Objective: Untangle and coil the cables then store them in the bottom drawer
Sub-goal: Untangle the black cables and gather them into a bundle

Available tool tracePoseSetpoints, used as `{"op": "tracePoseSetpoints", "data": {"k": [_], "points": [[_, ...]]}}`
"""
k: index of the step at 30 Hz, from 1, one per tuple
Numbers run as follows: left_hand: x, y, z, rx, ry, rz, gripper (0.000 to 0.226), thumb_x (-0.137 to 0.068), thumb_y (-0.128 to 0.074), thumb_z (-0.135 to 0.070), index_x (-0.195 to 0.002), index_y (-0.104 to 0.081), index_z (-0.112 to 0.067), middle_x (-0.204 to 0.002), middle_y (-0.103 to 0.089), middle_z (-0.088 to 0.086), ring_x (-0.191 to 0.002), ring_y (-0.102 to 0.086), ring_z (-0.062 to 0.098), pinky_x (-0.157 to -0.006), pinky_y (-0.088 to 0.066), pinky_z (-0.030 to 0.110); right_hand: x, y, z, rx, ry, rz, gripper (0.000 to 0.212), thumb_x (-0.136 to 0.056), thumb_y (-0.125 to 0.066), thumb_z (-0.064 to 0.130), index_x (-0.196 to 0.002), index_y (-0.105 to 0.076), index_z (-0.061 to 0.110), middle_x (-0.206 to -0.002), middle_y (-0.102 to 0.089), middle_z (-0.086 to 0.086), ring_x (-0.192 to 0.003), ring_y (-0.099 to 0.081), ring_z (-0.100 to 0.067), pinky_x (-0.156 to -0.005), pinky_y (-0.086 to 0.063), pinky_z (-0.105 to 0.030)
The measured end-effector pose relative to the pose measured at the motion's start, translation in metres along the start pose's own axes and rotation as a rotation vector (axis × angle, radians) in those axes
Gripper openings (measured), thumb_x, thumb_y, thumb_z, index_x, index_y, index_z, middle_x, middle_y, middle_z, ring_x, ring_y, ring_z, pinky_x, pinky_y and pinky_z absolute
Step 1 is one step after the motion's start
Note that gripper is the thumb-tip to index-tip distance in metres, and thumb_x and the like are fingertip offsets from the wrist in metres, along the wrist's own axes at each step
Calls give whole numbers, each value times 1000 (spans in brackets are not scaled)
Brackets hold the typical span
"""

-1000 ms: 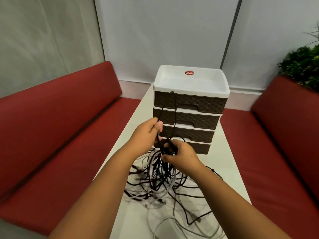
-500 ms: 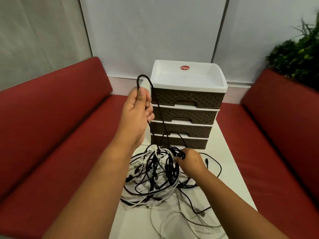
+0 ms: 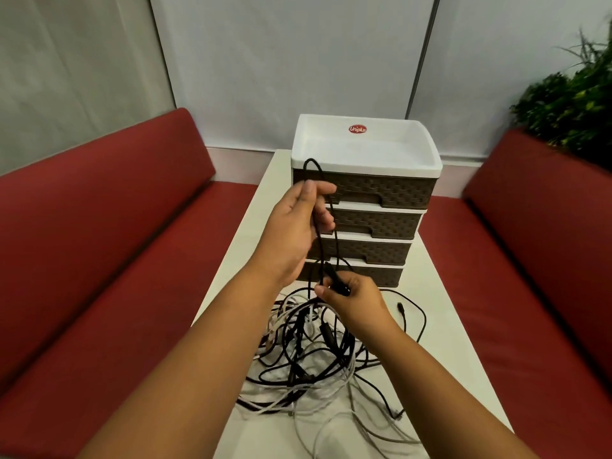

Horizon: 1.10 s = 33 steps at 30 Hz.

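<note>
Here the cables [image 3: 311,356] lie in one loose tangle of black, white and grey strands on the white table [image 3: 463,359], just in front of the drawers [image 3: 361,207], with grey loops trailing toward the near edge and one black plug end [image 3: 401,308] lying free to the right. One black cable [image 3: 326,226] rises out of the heap, arches in a narrow loop above the left hand and drops back down. The drawers are a four-tier unit with brown woven fronts and a white top tray bearing a red label; all four are closed, and the bottom drawer [image 3: 374,276] sits right behind the pile, its left part hidden by the hands. Red benches [image 3: 99,246] flank the table, and a green plant [image 3: 569,104] stands at the far right. The left hand [image 3: 294,226] is raised before the upper drawers, fingers curled and thumb pressed, pinching the black loop. The right hand [image 3: 354,303] is lower, just above the tangle, fingers closed around a thick black piece of the same bundle.
</note>
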State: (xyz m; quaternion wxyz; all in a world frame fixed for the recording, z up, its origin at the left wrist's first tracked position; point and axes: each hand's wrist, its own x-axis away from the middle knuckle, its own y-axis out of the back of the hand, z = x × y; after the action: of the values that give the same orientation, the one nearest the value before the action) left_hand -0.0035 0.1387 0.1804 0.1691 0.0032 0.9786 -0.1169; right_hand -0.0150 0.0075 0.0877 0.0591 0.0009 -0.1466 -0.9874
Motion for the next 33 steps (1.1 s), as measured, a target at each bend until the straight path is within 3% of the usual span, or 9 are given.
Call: {"op": "tracePoseSetpoints", "data": {"k": [2,6,10,15,19,23,27,30,33], "points": [[12,24,21,-383,-101,-49,27,-103,-40,-40,-104,-65,-30,-90,-60,-7,-89,-61,9,-88,-50,28,-1,1,-7,-45,-41,-29,8,-86,-73,26,-84,-68,20,-72,-66,7,-69,-62,-9,-66,-50,-29],[61,58,80,-894,-192,-18,16,-95,-50,-42,-99,-60,-29,-102,-54,-11,-100,-52,5,-87,-43,25,-4,0,-10,-206,-86,-52,8,-86,-72,21,-82,-68,18,-71,-65,4,-64,-57,-7,-60,-41,-25],[82,64,123,-1242,-44,218,54,-78,-48,-57,-126,-50,-32,-123,-49,-13,-115,-41,10,-98,-36,33,-9,-6,-8,-180,-75,-50,10,-87,-71,21,-79,-67,17,-65,-60,7,-58,-51,-6,-60,-40,-26],[68,74,127,-1372,-110,179,44,-84,-31,-38,-111,-60,-19,-101,-61,-3,-93,-55,23,-71,-46,37,-7,-9,-13,-107,-69,-75,9,-90,-67,26,-82,-68,22,-77,-70,-5,-65,-56,-13,-64,-43,-34],[59,80,130,-1283,22,329,28,-97,-43,-33,-118,-55,-19,-113,-55,-2,-101,-52,22,-80,-45,40,-3,-8,-16,-97,-54,-32,9,-92,-64,28,-85,-67,23,-74,-66,-1,-59,-52,-12,-59,-42,-33],[51,76,130,-1305,69,464,33,-100,-41,-46,-120,-55,-24,-116,-58,-5,-106,-52,19,-85,-44,39,-2,-5,-12,-81,-33,-63,8,-92,-63,26,-85,-67,25,-76,-68,2,-63,-56,-13,-60,-43,-33],[36,84,128,-1185,188,404,26,-100,-40,-48,-111,-55,-30,-103,-65,-1,-97,-58,21,-81,-50,39,4,1,-7,-62,9,-82,9,-94,-61,23,-86,-66,23,-77,-68,1,-57,-50,-8,-60,-40,-31],[22,84,124,-1134,239,328,23,-101,-44,-37,-111,-59,-22,-101,-67,2,-93,-61,22,-80,-50,36,15,0,4,-80,72,-63,10,-96,-58,18,-89,-64,20,-73,-61,5,-52,-45,1,-56,-35,-21],[12,86,126,-1206,293,263,23,-103,-42,-29,-109,-59,-15,-103,-66,8,-97,-60,27,-72,-42,33,29,1,29,-241,125,-14,13,-100,-50,11,-88,-54,12,-72,-49,-5,-45,-34,-6,-42,-29,-17]]}}
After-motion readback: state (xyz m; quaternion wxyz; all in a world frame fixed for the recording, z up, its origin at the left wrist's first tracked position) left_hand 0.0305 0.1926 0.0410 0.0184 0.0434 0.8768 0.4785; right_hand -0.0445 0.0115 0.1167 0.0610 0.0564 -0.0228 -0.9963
